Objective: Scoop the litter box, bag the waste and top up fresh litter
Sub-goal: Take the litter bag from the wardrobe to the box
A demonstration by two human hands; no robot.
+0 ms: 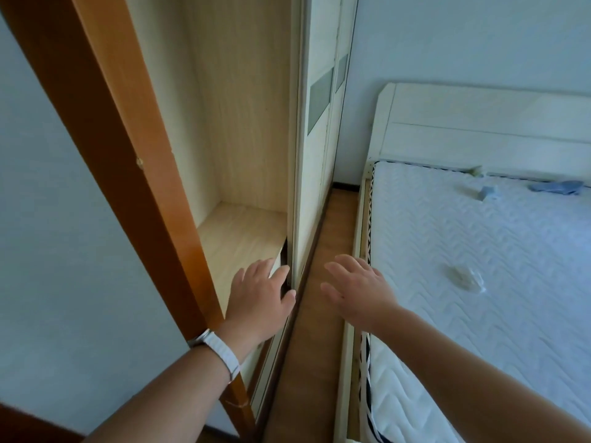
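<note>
**Hands reached toward the wardrobe gap, nothing held**

Left hand (259, 295) was what we saw first: fingers spread and loosely curved, gripping nothing, its fingertips at the dark edge where the open wardrobe bay (243, 231) met the sliding door (315, 161). A white ribbed watch strap (220, 351) circled that wrist. Our right hand (358, 290) hung flat and open, palm down, over the strip of wooden floor (323, 251) between wardrobe and bed, also empty.

We noted the materials around us. The wardrobe bay was pale laminate with a fine vertical grain, its shelf bare and smooth. The sliding door was cream, with a grey frosted rectangular panel set high in it. An orange-brown door frame (128, 155), glossy and straight, ran diagonally across the left of our view beside a pale blue-white wall (48, 219). The floor strip was warm brown wood, long and narrow, running away from us toward the far wall.

To the right lay a white mattress (479, 266), quilted in a zigzag pattern, edged with black-and-white piping, against a cream slatted headboard (479, 129). A crumpled bit of clear plastic (462, 278) and some small blue-grey scraps (556, 187) sat on it.

No litter box, scoop, bag or litter showed anywhere in our view, so we could not tell where they were or which way they pointed.
</note>
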